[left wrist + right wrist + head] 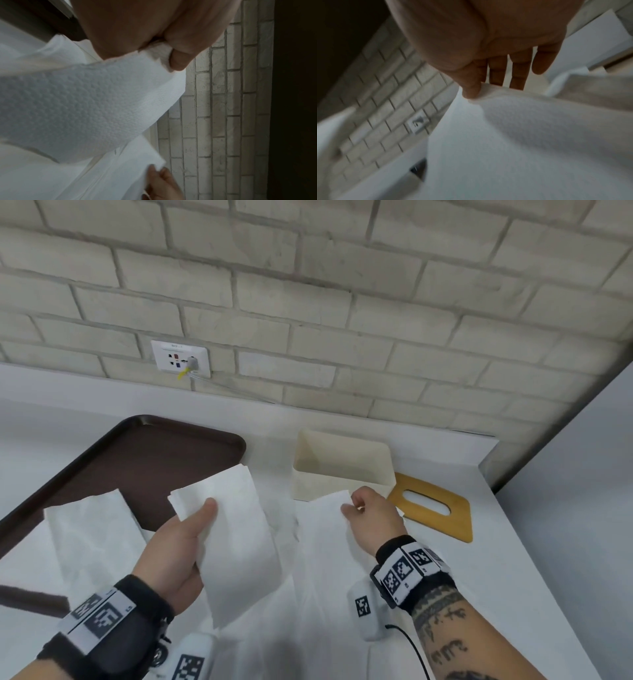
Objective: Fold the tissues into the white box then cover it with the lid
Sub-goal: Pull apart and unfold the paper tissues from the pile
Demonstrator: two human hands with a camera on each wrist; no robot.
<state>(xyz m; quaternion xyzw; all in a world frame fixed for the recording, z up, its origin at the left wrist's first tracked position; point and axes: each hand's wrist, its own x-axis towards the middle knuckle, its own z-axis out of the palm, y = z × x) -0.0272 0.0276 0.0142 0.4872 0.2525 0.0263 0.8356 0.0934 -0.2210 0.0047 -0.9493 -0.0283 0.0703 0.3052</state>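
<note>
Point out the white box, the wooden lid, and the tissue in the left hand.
white box [322, 486], head view, front wall.
wooden lid [455, 518], head view, right of its slot.
folded tissue [239, 529], head view, middle of the sheet.

A pale brick wall [342, 285] rises at the far side, with a white socket plate [180, 358] low on its left. A white counter [513, 559] spreads nearer.
</note>
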